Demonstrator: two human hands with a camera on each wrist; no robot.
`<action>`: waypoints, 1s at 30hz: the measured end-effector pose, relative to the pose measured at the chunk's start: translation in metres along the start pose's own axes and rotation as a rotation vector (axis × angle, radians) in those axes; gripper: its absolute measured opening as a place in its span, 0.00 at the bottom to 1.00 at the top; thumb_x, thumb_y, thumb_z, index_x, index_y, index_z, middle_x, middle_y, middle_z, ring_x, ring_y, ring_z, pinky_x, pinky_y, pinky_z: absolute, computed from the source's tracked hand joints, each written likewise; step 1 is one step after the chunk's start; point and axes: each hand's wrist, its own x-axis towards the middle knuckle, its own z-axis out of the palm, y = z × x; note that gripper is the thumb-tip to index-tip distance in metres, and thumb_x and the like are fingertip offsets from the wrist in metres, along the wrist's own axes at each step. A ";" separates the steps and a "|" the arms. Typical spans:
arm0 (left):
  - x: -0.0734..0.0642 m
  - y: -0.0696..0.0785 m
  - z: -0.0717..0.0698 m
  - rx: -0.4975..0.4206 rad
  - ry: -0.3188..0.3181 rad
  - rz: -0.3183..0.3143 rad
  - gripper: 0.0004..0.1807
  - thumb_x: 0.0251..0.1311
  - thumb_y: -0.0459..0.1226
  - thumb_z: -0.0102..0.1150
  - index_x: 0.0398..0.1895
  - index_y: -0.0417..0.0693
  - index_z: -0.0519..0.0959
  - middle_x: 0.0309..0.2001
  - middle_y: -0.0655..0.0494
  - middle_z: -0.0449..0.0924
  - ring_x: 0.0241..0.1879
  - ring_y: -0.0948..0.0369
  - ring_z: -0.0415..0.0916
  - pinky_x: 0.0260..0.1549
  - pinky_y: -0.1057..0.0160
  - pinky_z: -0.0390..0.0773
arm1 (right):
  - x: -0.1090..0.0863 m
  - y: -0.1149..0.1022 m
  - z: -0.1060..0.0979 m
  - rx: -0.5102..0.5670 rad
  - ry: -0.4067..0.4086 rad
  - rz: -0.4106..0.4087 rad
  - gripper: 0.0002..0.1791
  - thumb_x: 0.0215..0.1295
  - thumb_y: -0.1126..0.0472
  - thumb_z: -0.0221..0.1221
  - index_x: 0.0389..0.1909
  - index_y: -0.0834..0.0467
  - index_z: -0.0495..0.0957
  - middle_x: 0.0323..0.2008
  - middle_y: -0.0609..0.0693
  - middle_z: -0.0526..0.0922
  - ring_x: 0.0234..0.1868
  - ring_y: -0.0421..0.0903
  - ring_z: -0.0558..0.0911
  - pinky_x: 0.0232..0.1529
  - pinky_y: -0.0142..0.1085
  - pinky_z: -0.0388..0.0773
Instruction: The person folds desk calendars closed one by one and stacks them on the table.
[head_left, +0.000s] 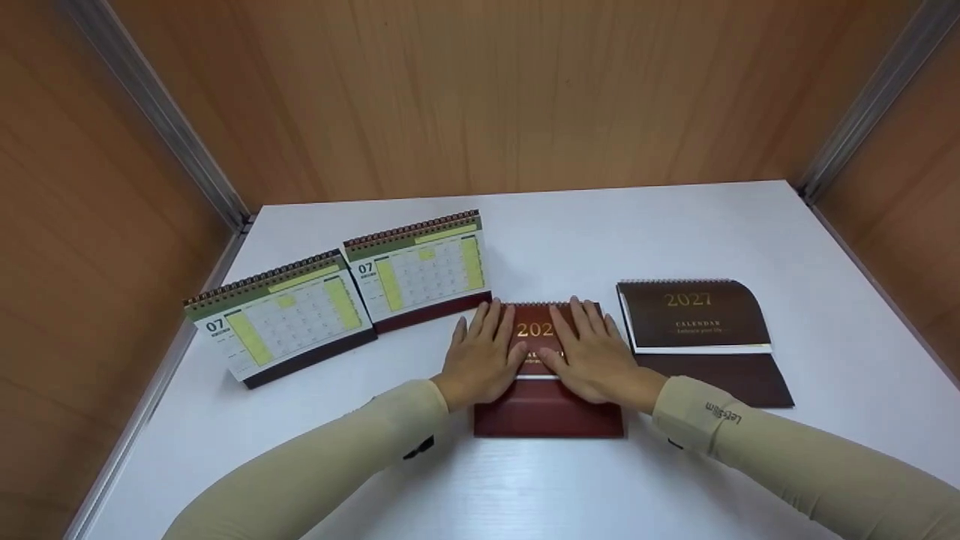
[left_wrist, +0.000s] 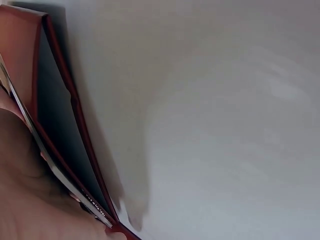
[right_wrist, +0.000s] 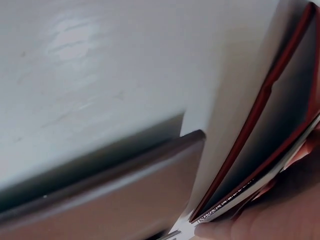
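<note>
A dark red desk calendar (head_left: 547, 416) with gold lettering lies low on the white table in front of me, its spiral binding at the far side. Spread flat on its cover are both hands, the left hand (head_left: 480, 358) over the left half and the right hand (head_left: 598, 360) over the right. Fingers are straight and point toward the binding, thumbs close together near the middle. In both wrist views the stand of the red calendar (left_wrist: 75, 107) shows a narrow wedge-shaped gap between its panels. Part of the printed title is hidden under the hands.
To the right lies a dark brown calendar (head_left: 697, 319) marked 2027, close to my right forearm. At the left stand two upright calendars open to a 07 page, one on a black base (head_left: 311, 360) and one on a red base (head_left: 435, 313). Wooden panels (head_left: 480, 97) enclose the table.
</note>
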 end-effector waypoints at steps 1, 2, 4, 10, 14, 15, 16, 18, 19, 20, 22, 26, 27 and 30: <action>0.000 0.000 0.000 -0.003 0.000 0.000 0.39 0.85 0.58 0.23 0.88 0.46 0.39 0.87 0.45 0.34 0.86 0.48 0.29 0.82 0.38 0.39 | 0.000 0.000 0.000 -0.002 -0.003 0.002 0.43 0.85 0.36 0.35 0.87 0.60 0.43 0.84 0.70 0.39 0.84 0.69 0.39 0.82 0.65 0.39; 0.000 0.000 0.001 -0.003 -0.005 -0.003 0.39 0.85 0.58 0.23 0.88 0.47 0.39 0.87 0.45 0.33 0.86 0.48 0.29 0.82 0.38 0.39 | 0.000 0.000 0.001 -0.004 -0.006 0.004 0.43 0.85 0.36 0.35 0.87 0.59 0.43 0.84 0.69 0.38 0.84 0.69 0.39 0.82 0.65 0.39; 0.000 0.000 0.002 -0.009 -0.012 -0.009 0.39 0.84 0.58 0.22 0.88 0.48 0.38 0.87 0.46 0.32 0.86 0.48 0.28 0.82 0.37 0.39 | 0.000 0.000 0.002 -0.005 -0.014 0.007 0.43 0.85 0.36 0.34 0.87 0.59 0.42 0.84 0.69 0.36 0.84 0.68 0.38 0.82 0.65 0.38; 0.000 0.002 0.004 -0.022 -0.030 -0.019 0.41 0.84 0.60 0.23 0.88 0.48 0.38 0.87 0.46 0.30 0.86 0.48 0.25 0.81 0.36 0.39 | -0.002 -0.001 0.005 -0.002 -0.020 0.013 0.43 0.85 0.36 0.35 0.87 0.59 0.42 0.84 0.69 0.35 0.84 0.68 0.37 0.81 0.66 0.38; -0.003 0.003 0.004 -0.029 -0.042 -0.030 0.41 0.84 0.60 0.25 0.88 0.48 0.38 0.87 0.47 0.29 0.86 0.49 0.24 0.81 0.35 0.39 | -0.002 -0.001 0.007 0.002 -0.020 0.006 0.43 0.86 0.37 0.35 0.86 0.61 0.43 0.84 0.70 0.34 0.84 0.69 0.36 0.81 0.67 0.38; -0.003 0.003 0.004 -0.027 -0.049 -0.035 0.41 0.84 0.60 0.25 0.88 0.48 0.37 0.87 0.47 0.28 0.86 0.49 0.23 0.81 0.35 0.39 | -0.001 -0.002 0.008 -0.001 -0.030 0.006 0.43 0.86 0.37 0.35 0.86 0.61 0.42 0.84 0.70 0.34 0.84 0.68 0.35 0.81 0.67 0.38; -0.003 0.003 0.004 -0.024 -0.055 -0.038 0.41 0.84 0.60 0.25 0.88 0.48 0.37 0.87 0.47 0.27 0.86 0.49 0.22 0.81 0.34 0.39 | -0.001 -0.001 0.009 -0.001 -0.035 0.006 0.43 0.86 0.37 0.34 0.86 0.61 0.41 0.84 0.70 0.33 0.84 0.68 0.34 0.81 0.67 0.38; -0.002 0.004 0.005 -0.020 -0.058 -0.041 0.41 0.84 0.60 0.24 0.88 0.48 0.37 0.87 0.47 0.27 0.86 0.49 0.22 0.80 0.34 0.40 | 0.000 0.000 0.010 0.001 -0.046 0.006 0.43 0.85 0.36 0.33 0.86 0.60 0.40 0.84 0.69 0.32 0.84 0.67 0.33 0.81 0.67 0.37; -0.002 0.004 0.005 -0.017 -0.056 -0.041 0.41 0.84 0.60 0.24 0.88 0.48 0.37 0.87 0.47 0.28 0.86 0.49 0.23 0.80 0.33 0.40 | 0.000 0.001 0.011 -0.002 -0.053 0.009 0.43 0.85 0.36 0.33 0.87 0.60 0.39 0.84 0.68 0.31 0.84 0.67 0.32 0.81 0.66 0.37; -0.002 0.004 0.006 -0.013 -0.054 -0.041 0.41 0.84 0.60 0.24 0.88 0.48 0.38 0.88 0.47 0.28 0.86 0.49 0.23 0.80 0.33 0.41 | 0.000 0.000 0.011 0.000 -0.054 0.007 0.43 0.85 0.36 0.33 0.87 0.60 0.39 0.84 0.69 0.31 0.84 0.67 0.32 0.81 0.66 0.36; 0.000 0.004 0.007 0.005 -0.063 -0.047 0.41 0.84 0.61 0.22 0.88 0.49 0.36 0.87 0.47 0.26 0.85 0.49 0.22 0.80 0.33 0.40 | 0.000 0.000 0.010 0.007 -0.053 0.006 0.43 0.85 0.36 0.33 0.86 0.60 0.39 0.84 0.68 0.30 0.84 0.67 0.31 0.81 0.67 0.36; 0.001 0.004 0.007 0.022 -0.065 -0.052 0.41 0.84 0.61 0.21 0.88 0.49 0.35 0.87 0.48 0.25 0.85 0.50 0.21 0.80 0.32 0.40 | -0.002 -0.001 0.009 0.018 -0.044 0.002 0.43 0.86 0.37 0.36 0.86 0.62 0.41 0.84 0.70 0.31 0.84 0.68 0.32 0.81 0.68 0.36; 0.001 0.004 0.007 0.026 -0.068 -0.054 0.41 0.83 0.61 0.21 0.88 0.50 0.34 0.87 0.48 0.24 0.85 0.50 0.20 0.80 0.32 0.40 | -0.002 -0.001 0.009 0.016 -0.046 0.006 0.43 0.86 0.37 0.35 0.86 0.61 0.40 0.84 0.69 0.30 0.84 0.67 0.31 0.81 0.67 0.35; 0.001 0.004 0.009 0.036 -0.064 -0.053 0.41 0.83 0.61 0.21 0.88 0.49 0.34 0.87 0.48 0.25 0.85 0.49 0.21 0.80 0.32 0.41 | -0.002 -0.001 0.010 0.014 -0.047 0.007 0.43 0.86 0.37 0.34 0.86 0.61 0.40 0.84 0.69 0.30 0.84 0.68 0.31 0.81 0.67 0.36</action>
